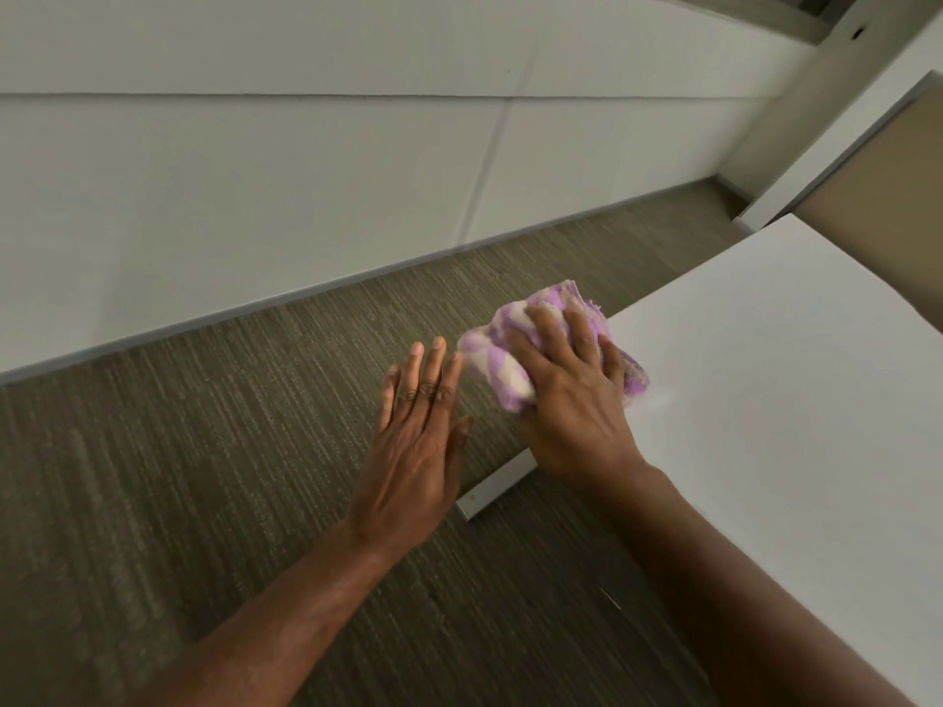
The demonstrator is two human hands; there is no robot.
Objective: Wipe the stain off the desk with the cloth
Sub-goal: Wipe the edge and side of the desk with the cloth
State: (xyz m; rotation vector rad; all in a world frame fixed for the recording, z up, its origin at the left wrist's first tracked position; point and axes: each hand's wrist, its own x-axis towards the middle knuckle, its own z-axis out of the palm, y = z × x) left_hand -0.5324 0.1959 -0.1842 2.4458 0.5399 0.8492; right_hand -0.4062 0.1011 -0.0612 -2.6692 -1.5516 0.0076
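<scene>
The left hand (416, 441) hovers flat over the carpet (204, 477), fingers (428, 369) spread and released, grasping nothing. Just right of it, the right hand (576, 395) presses the bunched purple-and-cream cloth (502, 367) onto the white desk (765, 400) at its near corner, fingers clenched over it. Wiping looks under way; no stain is clearly visible. The next stroke likely needs steady downward pressure. No containers are in view.

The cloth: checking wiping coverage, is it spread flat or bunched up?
Bunched up. The cloth is crumpled in folds under the right hand at the desk corner.
</scene>
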